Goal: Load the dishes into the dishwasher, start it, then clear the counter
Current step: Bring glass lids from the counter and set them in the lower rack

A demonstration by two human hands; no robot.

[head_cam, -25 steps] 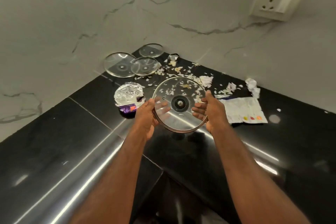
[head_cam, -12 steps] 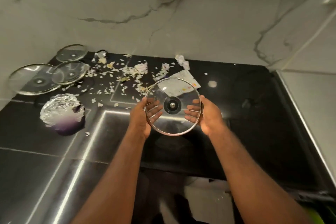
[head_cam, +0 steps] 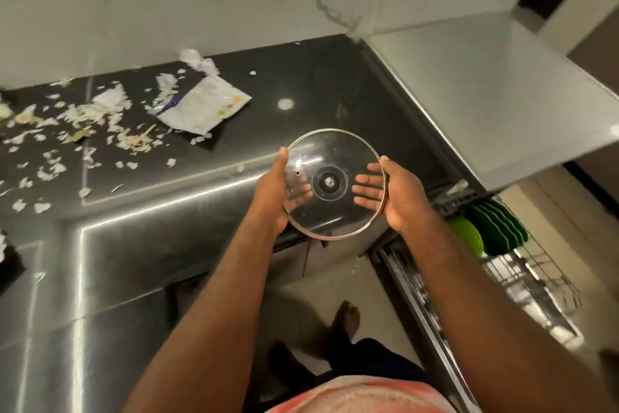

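Holding the round steel-rimmed glass lid (head_cam: 335, 151) nearly flat, our left hand (head_cam: 271, 191) and right hand (head_cam: 402, 198) each a pinching grip on opposite rim edges, we find it up-left of the wire dishwasher rack (head_cam: 536, 278), which lies nearer our right hand.

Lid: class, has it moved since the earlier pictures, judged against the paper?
Yes. The lid has gone rightwards: earlier left of the paper, it is now right of it, near the dishwasher rack.
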